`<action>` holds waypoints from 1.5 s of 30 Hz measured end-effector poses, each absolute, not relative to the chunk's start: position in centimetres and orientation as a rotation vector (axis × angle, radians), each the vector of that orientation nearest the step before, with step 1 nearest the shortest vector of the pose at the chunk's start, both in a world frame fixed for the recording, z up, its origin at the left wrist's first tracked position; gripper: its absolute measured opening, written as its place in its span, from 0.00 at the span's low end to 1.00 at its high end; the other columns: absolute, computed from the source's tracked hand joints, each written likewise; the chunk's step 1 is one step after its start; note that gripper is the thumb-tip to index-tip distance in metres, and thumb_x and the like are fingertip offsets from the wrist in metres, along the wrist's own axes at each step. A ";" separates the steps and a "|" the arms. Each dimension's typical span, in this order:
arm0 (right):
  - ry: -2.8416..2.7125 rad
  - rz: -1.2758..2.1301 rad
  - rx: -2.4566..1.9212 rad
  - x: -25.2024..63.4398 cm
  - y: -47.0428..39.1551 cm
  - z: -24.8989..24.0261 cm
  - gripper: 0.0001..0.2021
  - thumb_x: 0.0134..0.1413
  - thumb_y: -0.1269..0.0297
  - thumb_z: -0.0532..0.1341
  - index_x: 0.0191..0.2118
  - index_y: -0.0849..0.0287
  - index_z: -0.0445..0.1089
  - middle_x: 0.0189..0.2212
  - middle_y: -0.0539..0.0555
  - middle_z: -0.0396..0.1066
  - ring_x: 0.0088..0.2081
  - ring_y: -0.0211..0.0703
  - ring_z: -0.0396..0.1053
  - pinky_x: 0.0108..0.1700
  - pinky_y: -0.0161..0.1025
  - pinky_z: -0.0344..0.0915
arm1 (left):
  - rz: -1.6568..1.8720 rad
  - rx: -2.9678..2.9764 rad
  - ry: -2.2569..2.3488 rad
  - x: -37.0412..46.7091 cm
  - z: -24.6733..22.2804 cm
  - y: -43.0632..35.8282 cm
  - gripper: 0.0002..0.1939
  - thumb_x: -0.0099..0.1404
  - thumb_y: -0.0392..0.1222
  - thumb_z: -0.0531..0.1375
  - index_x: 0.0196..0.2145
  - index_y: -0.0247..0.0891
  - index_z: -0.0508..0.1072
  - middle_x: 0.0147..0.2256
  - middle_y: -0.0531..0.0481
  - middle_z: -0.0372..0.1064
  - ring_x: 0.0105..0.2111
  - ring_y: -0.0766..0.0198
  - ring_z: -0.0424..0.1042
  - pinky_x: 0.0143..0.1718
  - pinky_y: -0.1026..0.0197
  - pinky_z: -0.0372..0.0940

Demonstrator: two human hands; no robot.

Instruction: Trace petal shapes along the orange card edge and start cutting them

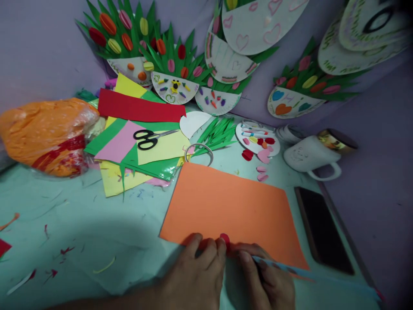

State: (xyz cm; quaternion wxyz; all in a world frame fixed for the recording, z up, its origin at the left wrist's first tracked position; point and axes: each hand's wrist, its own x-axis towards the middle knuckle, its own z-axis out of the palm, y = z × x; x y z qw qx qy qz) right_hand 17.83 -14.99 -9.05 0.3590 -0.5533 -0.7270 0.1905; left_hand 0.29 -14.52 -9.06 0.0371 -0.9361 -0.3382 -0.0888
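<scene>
My left hand (196,275) lies curled on the near edge of the orange sheet (232,211), fingers bent down and pressing a small red paper shape (225,238) flat against the sheet. My right hand (267,280) sits just beside it, fingers closed round a pale blue pencil (309,273) whose tip meets the red shape at the sheet's near edge. The orange sheet lies flat on the pale green table (64,224), tilted so its far corner touches a clear tape ring (198,153).

To the right of the sheet a dark phone (322,228) lies face up, its screen black. Beyond it a white mug (311,157) lies on its side with a gold-rimmed lid or jar (337,141) touching it; faint marks show on the mug, but I cannot read them. A paper plate (254,137) near it holds markers and red and pink cut-outs, with more loose pink ones (262,172) on the table.

On the left, black-handled scissors (150,138) rest on a stack of coloured sheets (135,146), beside an orange plastic bag (48,133). Green paper leaves (217,133) lie by the tape. Paper-plate flower baskets (176,82) lean on the purple wall, decorated with hearts and squiggles; no writing on them is legible.
</scene>
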 end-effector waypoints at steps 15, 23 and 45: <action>-1.561 0.521 -1.423 18.1 -16.1 -9.5 0.07 0.57 0.63 0.60 0.37 0.53 0.76 0.28 0.51 0.78 0.26 0.40 0.76 0.27 0.30 0.72 | -0.143 -2.969 -1.055 0.2 -8.8 -14.0 0.19 0.71 0.43 0.52 0.54 0.33 0.70 0.53 0.46 0.70 0.44 0.60 0.66 0.46 0.54 0.53; -2.055 0.455 -1.376 19.7 -15.4 -12.1 0.10 0.56 0.61 0.57 0.40 0.48 0.76 0.30 0.51 0.78 0.32 0.43 0.76 0.32 0.34 0.74 | -0.339 -2.990 -1.035 -0.3 -9.1 -13.9 0.16 0.70 0.44 0.52 0.49 0.33 0.72 0.50 0.46 0.71 0.42 0.60 0.67 0.45 0.54 0.55; -1.806 0.469 -1.563 18.3 -16.4 -11.5 0.11 0.57 0.52 0.57 0.35 0.49 0.75 0.30 0.52 0.76 0.32 0.45 0.75 0.30 0.36 0.71 | 0.467 -3.408 -0.844 3.9 -2.8 -2.1 0.11 0.51 0.41 0.66 0.21 0.36 0.66 0.23 0.51 0.68 0.27 0.62 0.65 0.45 0.48 0.57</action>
